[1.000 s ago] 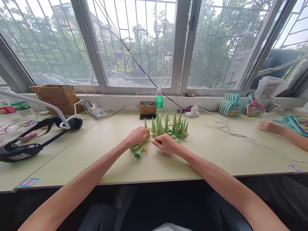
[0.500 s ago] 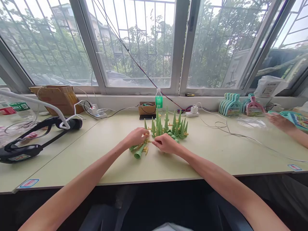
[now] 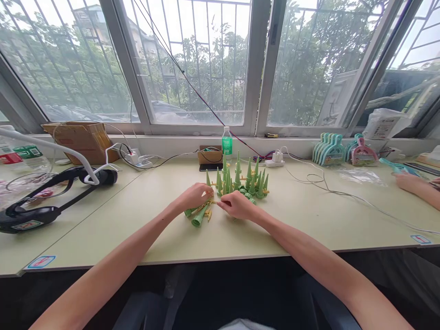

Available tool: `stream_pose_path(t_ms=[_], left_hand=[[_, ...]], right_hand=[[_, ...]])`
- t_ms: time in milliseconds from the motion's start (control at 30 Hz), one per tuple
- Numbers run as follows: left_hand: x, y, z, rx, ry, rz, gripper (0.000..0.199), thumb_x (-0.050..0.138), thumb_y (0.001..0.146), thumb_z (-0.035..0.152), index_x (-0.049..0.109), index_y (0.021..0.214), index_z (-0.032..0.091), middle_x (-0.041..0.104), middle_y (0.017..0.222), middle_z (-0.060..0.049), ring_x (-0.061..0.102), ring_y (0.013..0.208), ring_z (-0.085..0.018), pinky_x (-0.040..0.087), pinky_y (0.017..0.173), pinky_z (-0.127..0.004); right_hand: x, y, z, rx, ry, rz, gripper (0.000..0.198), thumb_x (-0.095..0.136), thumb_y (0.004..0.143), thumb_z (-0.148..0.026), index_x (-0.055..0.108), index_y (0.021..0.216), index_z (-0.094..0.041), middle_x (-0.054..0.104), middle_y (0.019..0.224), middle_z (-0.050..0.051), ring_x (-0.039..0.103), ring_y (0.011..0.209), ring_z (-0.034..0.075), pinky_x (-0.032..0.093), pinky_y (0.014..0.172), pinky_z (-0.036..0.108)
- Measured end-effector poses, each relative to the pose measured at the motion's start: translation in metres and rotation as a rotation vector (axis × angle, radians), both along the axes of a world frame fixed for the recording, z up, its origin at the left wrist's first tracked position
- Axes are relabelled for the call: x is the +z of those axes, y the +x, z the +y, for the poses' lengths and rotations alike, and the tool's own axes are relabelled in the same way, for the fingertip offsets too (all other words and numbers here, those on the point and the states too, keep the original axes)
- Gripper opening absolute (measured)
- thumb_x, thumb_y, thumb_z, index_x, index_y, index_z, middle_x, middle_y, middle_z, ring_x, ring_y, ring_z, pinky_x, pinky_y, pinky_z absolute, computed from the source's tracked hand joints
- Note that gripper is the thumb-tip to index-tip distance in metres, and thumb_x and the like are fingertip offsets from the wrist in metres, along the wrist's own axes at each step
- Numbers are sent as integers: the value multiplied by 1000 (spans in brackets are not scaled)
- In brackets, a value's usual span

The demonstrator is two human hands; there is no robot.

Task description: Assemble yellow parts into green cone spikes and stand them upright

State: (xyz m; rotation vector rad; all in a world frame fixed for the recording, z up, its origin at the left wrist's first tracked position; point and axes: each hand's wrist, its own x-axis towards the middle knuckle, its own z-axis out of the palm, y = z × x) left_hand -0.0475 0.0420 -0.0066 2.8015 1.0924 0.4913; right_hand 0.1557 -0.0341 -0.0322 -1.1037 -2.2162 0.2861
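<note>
My left hand has its fingers curled and closed above a small pile of yellow plastic pieces; what its fingertips hold is too small to make out. My right hand is closed in a pinch on a small yellow plastic piece, close to the left fingertips. Below my left hand, a hollow green plastic spike lies on its side with its open end towards me. Just beyond both hands stand several green spikes upright, points up, some with yellow pieces sticking out sideways.
Behind the spikes are a green-labelled bottle, a small cardboard box and a dark phone. A black headset lies left. Cables cross the right side, near hangers and another person's hand.
My two hands hold nearly the same place and pose. At the far right, the other person's hand has drawn back rightwards and the turquoise item there has shifted.
</note>
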Motion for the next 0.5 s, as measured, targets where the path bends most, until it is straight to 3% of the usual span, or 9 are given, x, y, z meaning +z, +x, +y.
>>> stream_pose_path(t_ms=[500], left_hand=[[16, 2, -11, -82, -71, 4, 30, 48, 88, 33, 74, 83, 21, 73, 83, -5, 60, 69, -16, 43, 68, -26]], right_hand=[[-2, 1, 1, 4, -8, 17, 41, 50, 92, -30, 38, 55, -17, 32, 51, -6, 23, 53, 9, 23, 53, 23]])
